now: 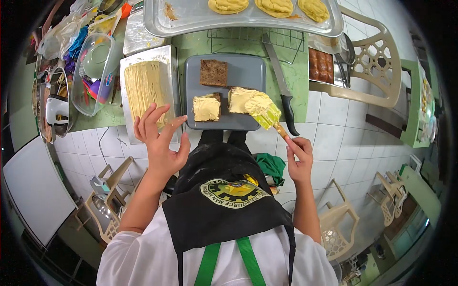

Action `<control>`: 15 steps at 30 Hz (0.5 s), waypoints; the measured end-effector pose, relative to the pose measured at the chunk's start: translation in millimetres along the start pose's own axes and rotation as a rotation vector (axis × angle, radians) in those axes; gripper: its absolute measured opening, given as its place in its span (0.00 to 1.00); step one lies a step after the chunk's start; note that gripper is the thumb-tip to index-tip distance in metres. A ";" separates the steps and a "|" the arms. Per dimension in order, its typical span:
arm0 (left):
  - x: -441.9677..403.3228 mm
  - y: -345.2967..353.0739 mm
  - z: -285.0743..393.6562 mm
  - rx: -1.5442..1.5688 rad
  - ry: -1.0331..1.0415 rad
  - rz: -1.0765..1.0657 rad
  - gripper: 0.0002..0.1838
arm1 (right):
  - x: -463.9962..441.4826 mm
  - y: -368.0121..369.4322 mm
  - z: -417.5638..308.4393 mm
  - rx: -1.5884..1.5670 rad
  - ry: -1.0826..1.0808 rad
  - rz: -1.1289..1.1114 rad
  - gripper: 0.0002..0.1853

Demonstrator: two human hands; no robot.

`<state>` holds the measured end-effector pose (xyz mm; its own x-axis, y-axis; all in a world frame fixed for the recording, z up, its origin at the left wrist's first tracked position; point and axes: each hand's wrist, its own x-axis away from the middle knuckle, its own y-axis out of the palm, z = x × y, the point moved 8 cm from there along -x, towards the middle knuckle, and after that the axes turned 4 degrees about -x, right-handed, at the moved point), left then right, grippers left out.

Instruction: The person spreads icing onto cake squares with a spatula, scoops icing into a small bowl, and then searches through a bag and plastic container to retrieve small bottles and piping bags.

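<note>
My right hand [299,155] is closed round the wooden handle of a green spatula [267,117]. Pale cream covers the spatula's blade, which lies against the frosted top of a brown cake piece [238,99]. Left of it on the grey tray [191,76] sits a smaller cake piece with cream on top [206,108]. A plain brown cake square [213,72] rests above them. My left hand [162,138] hovers at the tray's lower left corner, fingers apart, holding nothing, near a cream-coated loaf [143,86].
A long knife [281,76] lies right of the tray. Beyond stands a metal pan [191,19] with yellow pastries, over a wire rack. A plastic container [93,71] and a mixer [58,109] are at the left. A chair [381,62] stands at the right.
</note>
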<state>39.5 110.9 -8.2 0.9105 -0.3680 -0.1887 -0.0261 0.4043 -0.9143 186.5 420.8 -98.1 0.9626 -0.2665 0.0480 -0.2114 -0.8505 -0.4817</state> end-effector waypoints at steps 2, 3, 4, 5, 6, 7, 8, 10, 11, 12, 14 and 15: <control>0.2 1.8 -1.5 0.013 -0.010 -0.003 0.19 | 4.5 -8.1 0.4 0.044 -0.002 0.033 0.19; 0.1 2.1 -1.9 0.015 -0.011 -0.002 0.19 | 7.4 -11.5 2.2 0.045 -0.003 0.033 0.19; -0.2 2.1 -2.7 0.021 -0.015 0.002 0.19 | 10.3 -15.7 4.6 0.069 -0.006 0.038 0.21; -0.6 1.7 -3.0 0.027 -0.019 0.008 0.19 | 12.5 -19.4 5.5 0.093 -0.010 0.044 0.22; -1.2 1.7 -2.6 0.026 -0.019 0.010 0.19 | 14.1 -22.1 5.0 0.093 -0.013 0.044 0.22; -1.7 1.7 -1.8 0.023 -0.015 0.008 0.19 | 15.4 -25.4 4.8 0.100 -0.007 0.054 0.22; -2.4 1.8 -1.0 0.019 -0.011 0.007 0.19 | 14.7 -27.7 3.6 0.106 -0.001 0.064 0.21; -3.2 2.1 2.4 0.015 -0.009 0.010 0.19 | 7.8 -26.0 -4.4 0.077 -0.013 0.066 0.22; -3.4 2.3 4.6 0.012 -0.005 0.012 0.19 | 3.2 -24.1 -10.3 0.051 -0.024 0.069 0.22; -3.1 2.5 6.9 0.011 -0.003 0.010 0.19 | -1.6 -21.7 -14.4 0.049 -0.022 0.071 0.22; -2.9 3.3 10.3 0.010 -0.004 0.010 0.18 | -11.5 -14.4 -26.7 0.068 -0.081 0.041 0.24; -2.5 3.5 11.6 0.008 -0.004 0.010 0.18 | -13.3 -11.2 -26.1 0.064 -0.038 0.001 0.21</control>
<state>41.9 122.9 -6.7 0.9120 -0.3601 -0.1965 -0.0322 0.4149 -0.9093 171.6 422.0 -70.5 0.9684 -0.2491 0.0143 -0.2027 -0.8188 -0.5370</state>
